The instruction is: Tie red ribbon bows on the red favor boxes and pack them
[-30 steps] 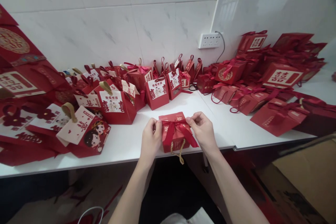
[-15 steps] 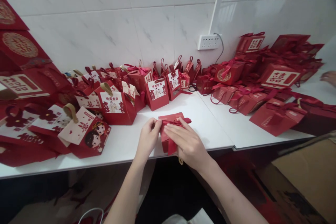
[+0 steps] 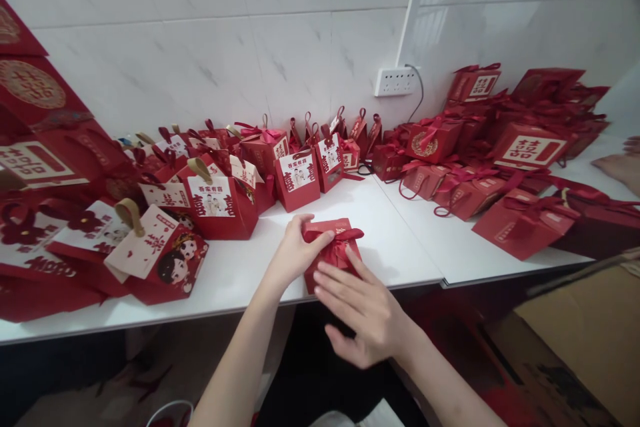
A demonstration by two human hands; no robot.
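Note:
A small red gift box (image 3: pixel 331 225) stands near the front edge of the white table, a red ribbon bow (image 3: pixel 346 235) tied on top. My left hand (image 3: pixel 296 252) grips the box's left side, its thumb laid over the ribbon and its fingers against the far left corner. Just in front of the box is my right hand (image 3: pixel 369 310), open, with the fingers stretched out and the thumb apart. Its fingertips overlap the lower front of the box; whether they touch it I cannot tell.
Red gift bags (image 3: pixel 215 203) with ribbon loops crowd the left and back. Ribbon-tied red boxes (image 3: pixel 525 220) pile up at the right. A white power strip (image 3: pixel 395 83) is on the tiled wall. Another person's hand (image 3: pixel 620 163) shows at the far right, and a cardboard box (image 3: pixel 585 333) below.
My right hand has drawn back from the bow toward me, fingers spreading. My left hand has moved from pinching at the ribbon's left to holding the box's side, thumb on the ribbon.

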